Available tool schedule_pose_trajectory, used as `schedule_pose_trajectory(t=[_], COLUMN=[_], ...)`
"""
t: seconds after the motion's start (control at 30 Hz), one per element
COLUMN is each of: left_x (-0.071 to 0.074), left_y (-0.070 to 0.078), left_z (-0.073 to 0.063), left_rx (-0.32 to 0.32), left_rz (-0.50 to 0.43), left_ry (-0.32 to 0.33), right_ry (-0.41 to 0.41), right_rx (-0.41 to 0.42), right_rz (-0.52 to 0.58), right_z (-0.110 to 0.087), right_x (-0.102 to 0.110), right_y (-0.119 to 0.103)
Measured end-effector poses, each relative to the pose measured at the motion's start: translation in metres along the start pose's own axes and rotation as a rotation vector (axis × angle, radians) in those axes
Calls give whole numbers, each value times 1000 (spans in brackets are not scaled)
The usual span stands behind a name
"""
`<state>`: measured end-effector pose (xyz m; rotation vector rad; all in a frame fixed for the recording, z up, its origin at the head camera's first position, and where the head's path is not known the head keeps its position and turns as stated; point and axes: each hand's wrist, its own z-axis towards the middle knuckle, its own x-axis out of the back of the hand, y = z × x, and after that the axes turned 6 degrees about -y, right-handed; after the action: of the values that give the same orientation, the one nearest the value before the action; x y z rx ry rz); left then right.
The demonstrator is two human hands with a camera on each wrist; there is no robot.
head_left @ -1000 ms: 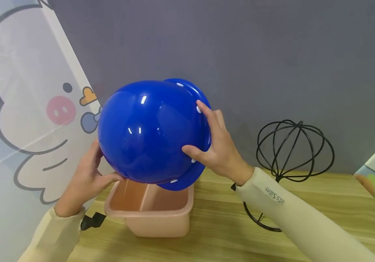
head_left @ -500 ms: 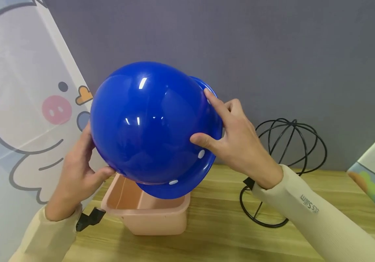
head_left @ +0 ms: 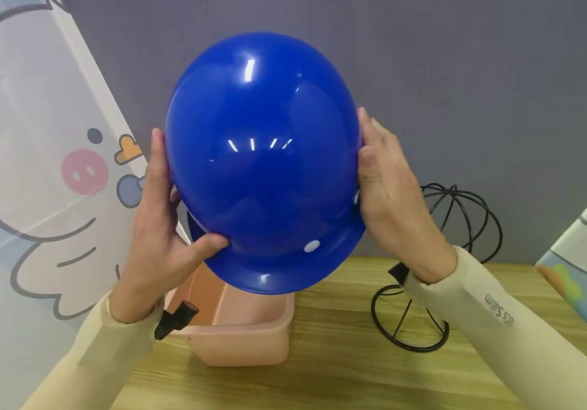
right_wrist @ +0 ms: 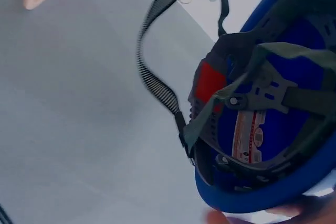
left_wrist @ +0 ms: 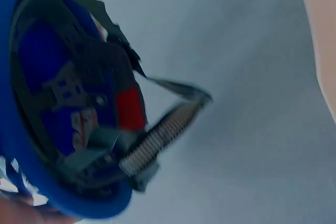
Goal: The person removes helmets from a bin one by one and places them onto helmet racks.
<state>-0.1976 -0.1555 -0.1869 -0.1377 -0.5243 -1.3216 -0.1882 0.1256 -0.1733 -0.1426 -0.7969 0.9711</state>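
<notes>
One blue helmet (head_left: 262, 159) (glossy) between left grip (head_left: 157, 239) and right grip (head_left: 393, 202)

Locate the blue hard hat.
In the head view, the blue hard hat is near upper center, held between left hand and right hand, partly hiding the pink bin.

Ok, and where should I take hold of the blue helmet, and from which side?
Probably low on both sides of the blue helmet, just above the flared brim, coming from left and right as the left grip and right grip do. The dome is smooth and rounded; from underneath, the loose chin strap might snag.
</notes>
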Motion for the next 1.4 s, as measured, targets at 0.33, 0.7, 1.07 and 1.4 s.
schedule_pose_trajectory(t=[0.33,0.7,1.07,1.4], left_x=[-19,-40,-58,-91], left_y=[8,-3,0,0], left_z=[18,27,42,60], left_rx=[102,30,-28,8], left_rz=[99,98,96,68], left_ry=[-107,-186,-146,-247], right_ry=[-104,-135,-60,30], right_rx=[-4,37,92,-107], right_rz=[101,183,181,54], right_z=[-3,-4,-1,-17], right_x=[20,46,72,101], right_y=[9,27,24,41])
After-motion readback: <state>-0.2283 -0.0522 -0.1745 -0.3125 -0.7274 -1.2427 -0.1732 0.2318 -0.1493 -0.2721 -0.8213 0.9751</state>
